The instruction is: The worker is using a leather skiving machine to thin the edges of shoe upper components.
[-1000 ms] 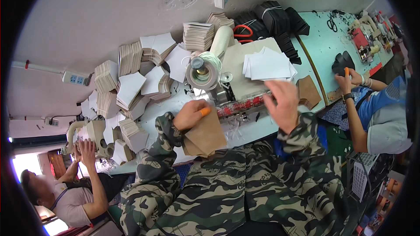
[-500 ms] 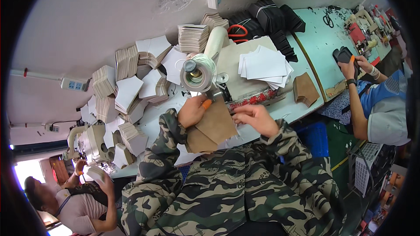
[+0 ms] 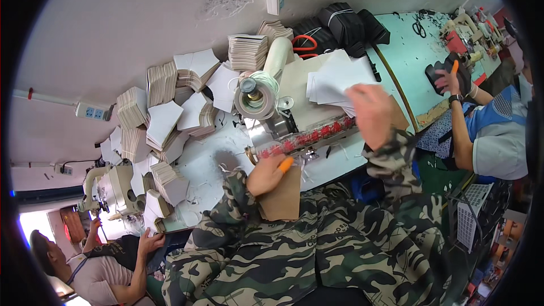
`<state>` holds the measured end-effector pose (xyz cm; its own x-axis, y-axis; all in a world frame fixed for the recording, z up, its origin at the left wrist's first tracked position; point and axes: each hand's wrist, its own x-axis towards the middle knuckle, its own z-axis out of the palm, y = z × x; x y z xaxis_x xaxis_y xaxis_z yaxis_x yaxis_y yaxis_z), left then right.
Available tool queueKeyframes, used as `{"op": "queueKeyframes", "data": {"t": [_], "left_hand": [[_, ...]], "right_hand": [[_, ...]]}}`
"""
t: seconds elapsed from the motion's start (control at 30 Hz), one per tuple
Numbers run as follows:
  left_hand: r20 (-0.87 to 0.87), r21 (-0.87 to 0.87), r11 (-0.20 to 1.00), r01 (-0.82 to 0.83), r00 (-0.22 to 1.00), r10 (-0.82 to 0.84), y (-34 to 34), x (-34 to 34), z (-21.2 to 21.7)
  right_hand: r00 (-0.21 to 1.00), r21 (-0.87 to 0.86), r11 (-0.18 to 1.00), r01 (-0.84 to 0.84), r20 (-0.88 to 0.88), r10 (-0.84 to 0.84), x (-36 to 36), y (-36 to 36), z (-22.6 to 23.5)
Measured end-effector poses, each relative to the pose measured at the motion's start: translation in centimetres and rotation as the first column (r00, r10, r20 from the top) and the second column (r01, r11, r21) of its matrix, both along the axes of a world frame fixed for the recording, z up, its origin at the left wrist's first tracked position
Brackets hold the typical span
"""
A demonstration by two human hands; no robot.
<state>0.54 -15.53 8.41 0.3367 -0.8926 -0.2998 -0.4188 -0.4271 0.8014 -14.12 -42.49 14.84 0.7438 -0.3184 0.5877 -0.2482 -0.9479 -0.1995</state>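
Observation:
My left hand (image 3: 267,175), with an orange cover on one finger, is closed on brown shaped panels (image 3: 283,198) at the table's front edge, close to my jacket. My right hand (image 3: 373,112), smeared by motion, is over the near right corner of a fanned pile of white shaped sheets (image 3: 347,71). Its fingers meet the top sheet, but their grip is unclear. Between and beyond my hands is a sewing machine (image 3: 277,59) with a cone of pale thread (image 3: 262,99) and a worn red-marked front edge (image 3: 317,135). Part of a brown stack (image 3: 400,114) shows behind my right wrist.
Several stacks of pale cut pieces (image 3: 161,82) line the wall side. Black bundles (image 3: 345,20) and red-handled scissors (image 3: 305,42) lie behind the machine. Co-workers sit at left (image 3: 102,275) and right (image 3: 498,153). A blue crate (image 3: 365,184) is below the table edge.
My left hand has drawn the brown panels away from the machine toward me. My right hand has left them and moved right and up to the white sheets.

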Motion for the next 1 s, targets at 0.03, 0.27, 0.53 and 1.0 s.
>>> {"op": "queueKeyframes", "data": {"t": [0.03, 0.27, 0.53, 1.0], "left_hand": [[-0.15, -0.004, 0.999, 0.035, 0.988, -0.036, 0.5, -0.2, 0.2], [-0.223, 0.058, 0.995, -0.082, 0.97, 0.093, 0.8, 2.9, 1.6], [-0.281, -0.089, 0.983, -0.163, 0.95, 0.133, 0.9, 5.0, 1.2], [0.074, 0.098, 0.982, -0.159, 0.986, 0.152, 0.2, 6.9, 0.7]], "right_hand": [[0.999, 0.012, 1.0, -0.002, -0.052, 0.002, -0.1, 0.8, -1.7], [0.916, 0.948, 0.299, -0.112, -0.018, 0.4, 0.7, 12.0, -6.1], [0.933, 0.904, -0.419, 0.083, 0.078, 0.353, 1.6, 14.0, -7.7], [0.912, 0.889, -0.42, 0.184, 0.004, 0.41, 1.1, 12.6, -9.2]]}}
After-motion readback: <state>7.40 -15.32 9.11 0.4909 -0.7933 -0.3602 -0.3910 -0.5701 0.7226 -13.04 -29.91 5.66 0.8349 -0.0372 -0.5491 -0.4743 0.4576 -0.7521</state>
